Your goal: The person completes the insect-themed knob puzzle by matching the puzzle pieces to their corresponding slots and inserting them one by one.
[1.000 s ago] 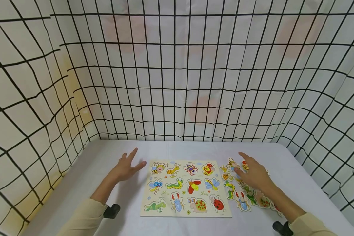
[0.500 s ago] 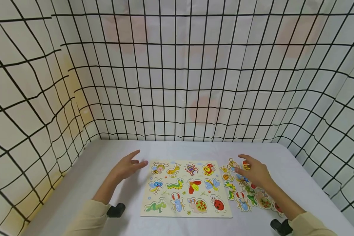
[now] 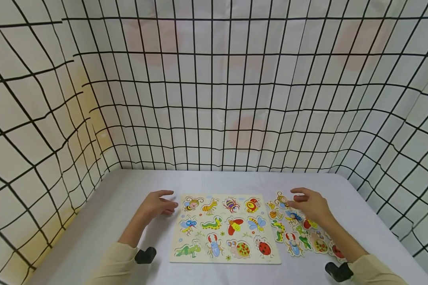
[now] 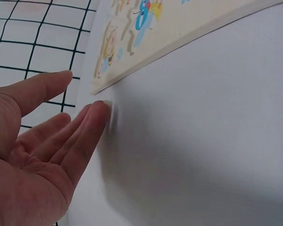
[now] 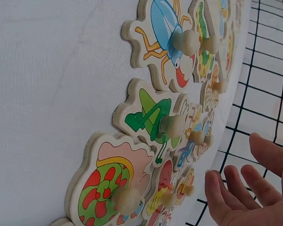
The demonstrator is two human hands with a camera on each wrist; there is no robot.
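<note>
A wooden insect puzzle board (image 3: 196, 259) lies flat on the white table, printed with bugs in three rows. My left hand (image 3: 157, 206) hovers off its far left corner, palm inward, fingers loosely bent and holding nothing; the left wrist view shows this hand (image 4: 47, 141) beside the board's edge (image 4: 179, 35). Over the far part of a cluster of knobbed pieces, my right hand (image 3: 312, 206) is held with fingers loosely bent and nothing in them. Among these pieces are a snail (image 5: 106, 181), a grasshopper (image 5: 148, 113), a stag beetle (image 5: 162, 33) and a caterpillar (image 3: 278, 229).
Pieces sit close together right of the board, with a bee piece (image 3: 281, 200) at the far end and a ladybird piece (image 3: 337, 251) nearest my right forearm. Behind the white table (image 3: 135, 273) rises a white wall (image 3: 203, 118) with a black grid.
Fingers of both hands have curled in somewhat. The left hand has turned and lowered its fingers; the right has shifted slightly right, uncovering more pieces. Board and pieces stay put.
</note>
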